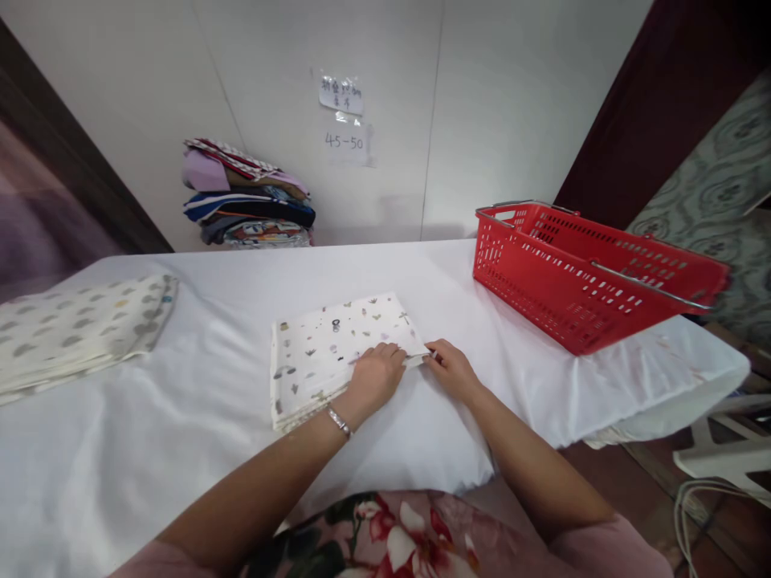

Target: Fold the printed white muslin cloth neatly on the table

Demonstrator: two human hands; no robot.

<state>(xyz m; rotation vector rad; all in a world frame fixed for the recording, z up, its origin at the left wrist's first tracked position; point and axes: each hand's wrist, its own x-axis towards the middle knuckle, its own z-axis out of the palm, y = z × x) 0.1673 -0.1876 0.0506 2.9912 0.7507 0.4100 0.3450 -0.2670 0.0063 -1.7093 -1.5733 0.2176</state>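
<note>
A folded white cloth (337, 345) printed with small motifs lies in front of me on the white-covered table. My left hand (378, 376), a bracelet on its wrist, rests on the cloth near its front edge, with its fingers laid over the fabric and its thumb hidden. At the right front corner, my right hand (450, 369) pinches the cloth's layered edge between thumb and fingers. Folded layers show along the cloth's near left edge.
On the left lies another folded cloth (78, 325) with grey cloud shapes. A red plastic basket (542, 277) with metal handles stands at the right. Folded textiles (253, 197) are stacked by the wall. Two paper signs (344, 144) hang there. A white chair (728, 449) is at the lower right.
</note>
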